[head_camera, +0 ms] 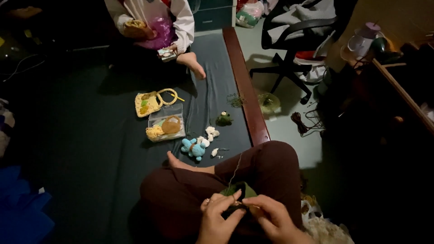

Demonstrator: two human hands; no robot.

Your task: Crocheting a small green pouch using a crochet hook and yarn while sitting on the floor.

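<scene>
Green crochet work point(238, 192) sits in the person's lap, just above both hands and between the knees of dark red trousers point(190, 190). The left hand point(217, 217) curls its fingers closed around the near edge of the piece, thumb and forefinger pinched together on it. The right hand point(271, 214) meets it from the other side, fingers bent narrow and gripping the same piece; whether it also holds a hook is too dark to tell. A thin strand of yarn point(236, 168) runs up from the work over the right thigh.

The person sits cross-legged on a dark mattress point(90, 135), one bare foot point(176, 161) showing ahead of the knees. Just past the foot lies a small blue crochet toy point(194, 148), with a few white crochet bits point(210, 132) beside it and a little green crochet figure point(224, 119) further on. To the left of these rests a clear bag point(166, 124) holding yellow and brown yarn pieces, and beyond it a yellow crochet purse point(148, 104) with a looped handle.

At the far end of the mattress another person in a white top point(181, 20) sits with a bare foot point(193, 63) out, holding something small. A wooden bed rail point(246, 86) edges the mattress on the right, and a black office chair point(294, 40) stands on the floor beyond it
</scene>
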